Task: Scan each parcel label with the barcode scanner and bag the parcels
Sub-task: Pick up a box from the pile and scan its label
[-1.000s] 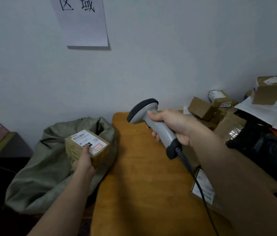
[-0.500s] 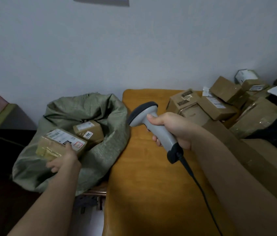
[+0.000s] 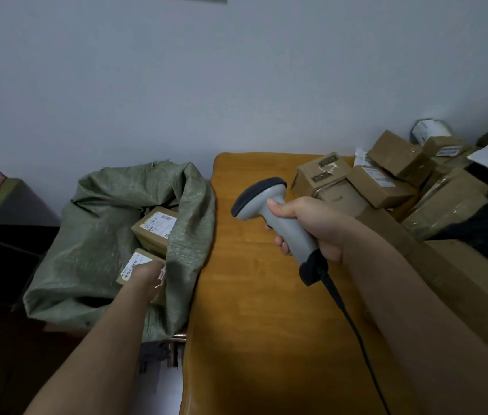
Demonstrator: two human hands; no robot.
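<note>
Labelled parcel (image 3: 136, 265): inside green woven sack (image 3: 102, 235) left of table (image 3: 251, 310), under left hand (image 3: 146, 275), grip indiscernible; right hand (image 3: 308, 224), nearer unscanned parcel pile (image 3: 386, 181), grips barcode scanner (image 3: 275, 217), head pointing left.

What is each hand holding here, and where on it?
The right hand grips the barcode scanner by its handle. The left hand rests on a parcel inside the sack; its grip is hidden.

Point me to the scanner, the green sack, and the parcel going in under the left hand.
scanner (image 3: 284, 223): head view, on its grey handle.
green sack (image 3: 93, 235): head view, on its left wall.
parcel (image 3: 134, 265): head view, on its white label.
</note>
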